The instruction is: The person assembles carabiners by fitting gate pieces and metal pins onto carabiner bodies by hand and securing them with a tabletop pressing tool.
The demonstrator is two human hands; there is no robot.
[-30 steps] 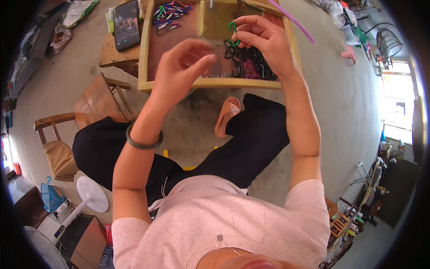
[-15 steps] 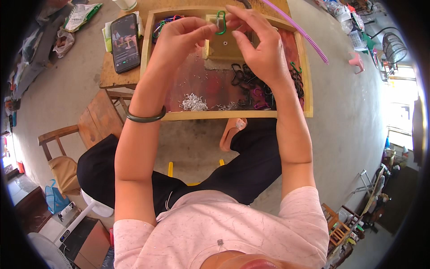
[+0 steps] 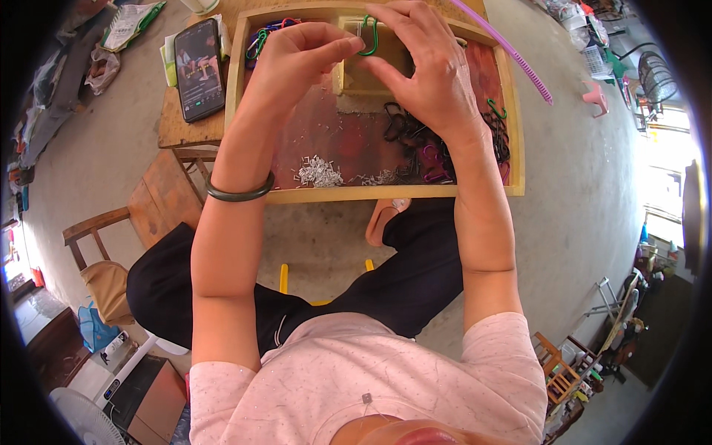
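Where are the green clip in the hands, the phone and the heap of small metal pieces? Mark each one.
green clip [image 3: 366, 37], head view, on its upper loop between the fingertips.
phone [image 3: 199, 68], head view, on the middle of its screen.
heap of small metal pieces [image 3: 317, 172], head view, on the middle of the heap.

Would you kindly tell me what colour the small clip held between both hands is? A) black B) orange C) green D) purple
C: the clip pinched between the left hand and the right hand, above the wooden tray, is green.
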